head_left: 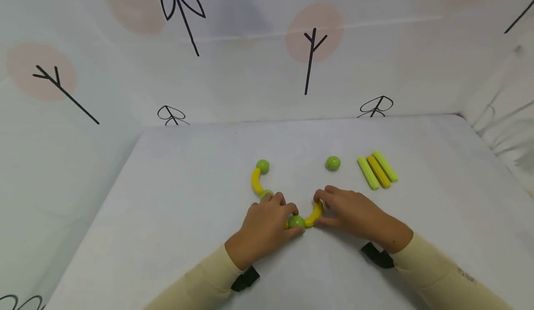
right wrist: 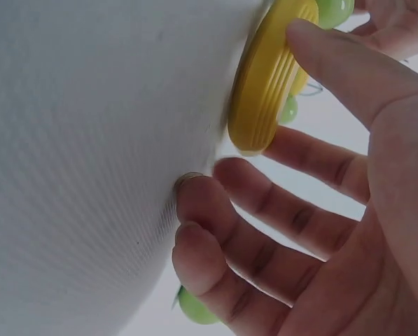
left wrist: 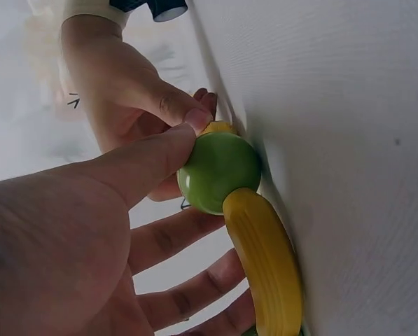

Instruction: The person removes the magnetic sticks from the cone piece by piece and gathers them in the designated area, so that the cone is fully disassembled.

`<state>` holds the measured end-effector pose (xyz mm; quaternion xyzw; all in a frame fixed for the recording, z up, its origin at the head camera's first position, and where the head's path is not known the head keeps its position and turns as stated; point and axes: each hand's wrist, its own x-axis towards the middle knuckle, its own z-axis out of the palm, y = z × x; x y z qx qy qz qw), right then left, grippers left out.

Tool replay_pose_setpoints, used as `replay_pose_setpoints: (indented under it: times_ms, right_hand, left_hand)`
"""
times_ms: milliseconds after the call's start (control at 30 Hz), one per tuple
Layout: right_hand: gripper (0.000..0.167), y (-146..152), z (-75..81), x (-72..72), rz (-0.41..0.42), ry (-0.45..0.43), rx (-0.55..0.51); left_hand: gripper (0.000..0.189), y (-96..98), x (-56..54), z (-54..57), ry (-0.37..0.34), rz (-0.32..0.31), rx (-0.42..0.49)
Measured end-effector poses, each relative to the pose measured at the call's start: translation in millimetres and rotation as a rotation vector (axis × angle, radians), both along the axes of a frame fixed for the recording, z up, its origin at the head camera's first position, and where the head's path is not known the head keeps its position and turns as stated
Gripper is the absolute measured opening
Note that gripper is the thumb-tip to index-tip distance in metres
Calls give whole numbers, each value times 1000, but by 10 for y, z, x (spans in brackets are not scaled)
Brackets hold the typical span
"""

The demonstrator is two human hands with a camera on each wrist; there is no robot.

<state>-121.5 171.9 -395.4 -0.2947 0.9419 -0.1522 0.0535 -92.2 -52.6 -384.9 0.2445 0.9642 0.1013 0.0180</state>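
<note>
My left hand (head_left: 267,226) pinches a green ball (head_left: 297,222) between thumb and fingers on the white surface. A yellow curved stick (left wrist: 265,262) touches this ball and runs under the left fingers; in the head view it is mostly hidden by the hand. My right hand (head_left: 354,212) holds another yellow curved stick (head_left: 314,214) by thumb and index finger, one end of it against the same ball. Past the left fingertips, a partly covered green ball (head_left: 266,193) meets a third yellow curved stick (head_left: 256,181), whose far end touches a green ball (head_left: 263,166).
A loose green ball (head_left: 333,163) with a groove lies beyond my right hand. Right of it, two lime straight sticks (head_left: 368,173) flank a yellow straight stick (head_left: 378,172). A white patterned cloth wall (head_left: 250,83) rises behind the white tabletop (head_left: 187,175).
</note>
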Motion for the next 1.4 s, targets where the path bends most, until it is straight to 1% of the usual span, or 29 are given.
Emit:
replay_pose_setpoints:
  times_ms: [100, 233, 300, 467, 533, 600, 700, 800, 900, 1033, 1167, 1400]
  right_hand:
    - [31, -11, -10, 30, 31, 41, -18]
    - [17, -25, -20, 46, 128, 69, -67]
    - [15, -33, -18, 49, 162, 63, -82]
    - [14, -33, -4, 50, 173, 40, -95]
    - [13, -18, 9, 42, 166, 57, -79]
    - [13, 17, 41, 25, 134, 64, -59]
    - [16, 107, 145, -4, 40, 42, -46]
    - [19, 214, 256, -23, -53, 7, -85]
    - [20, 307, 284, -12, -103, -15, -123]
    - [17, 399, 191, 36, -103, -77, -111]
    - [14, 434, 93, 69, -78, -137, -75]
    - [13, 437, 15, 51, -56, -173, -53]
  left_hand:
    - [34, -11, -24, -9, 9, -25, -3]
    - [30, -43, -95, -18, 9, -75, 17]
    - [29, -61, -137, -15, 0, -100, 36]
    - [30, -90, -204, -12, -43, -138, 66]
    - [30, -92, -214, -9, -57, -141, 70]
    - [31, -89, -220, -5, -68, -137, 73]
    - [32, -78, -228, 4, -76, -128, 75]
    - [32, -71, -229, 6, -76, -113, 71]
    - [31, -82, -226, -1, -65, -83, 81]
    - [31, -110, -229, -12, -48, -52, 102]
    - [33, -134, -238, -10, -40, -55, 108]
    - [34, -159, -249, -36, -32, -58, 108]
